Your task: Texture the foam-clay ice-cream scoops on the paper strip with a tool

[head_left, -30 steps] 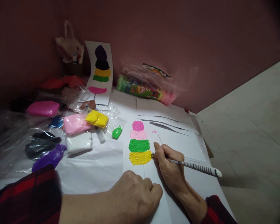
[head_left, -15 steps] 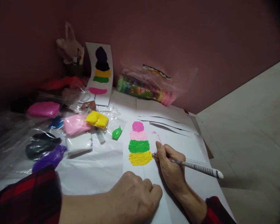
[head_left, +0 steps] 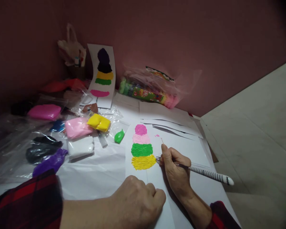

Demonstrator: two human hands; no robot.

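Note:
My right hand (head_left: pixel 177 168) grips a fork (head_left: pixel 212 175) with a black-and-white patterned handle. The tines are at the right edge of a yellow clay band (head_left: pixel 143 162). A thin stick (head_left: pixel 162 140) sticks up past my right thumb. Above the yellow lie a green band (head_left: pixel 141 149), a light pink band (head_left: pixel 141 138) and a darker pink round (head_left: pixel 141 129), all textured, on a white paper strip (head_left: pixel 133 174). My left hand (head_left: pixel 139 200) rests closed on the strip below the clay; whatever its curled fingers hold, if anything, is hidden.
On the left are bagged clay lumps, including pink (head_left: pixel 78 127), yellow (head_left: pixel 99 122), white (head_left: pixel 81 147) and purple (head_left: pixel 50 162). A card with coloured bands (head_left: pixel 102 87) leans on the wall. Behind are a bag of clay sticks (head_left: pixel 149 93) and stacked paper sheets (head_left: pixel 166 110).
My right hand and the fork have shifted slightly right, bringing the tines to the yellow band's right edge. My left hand has stayed in place.

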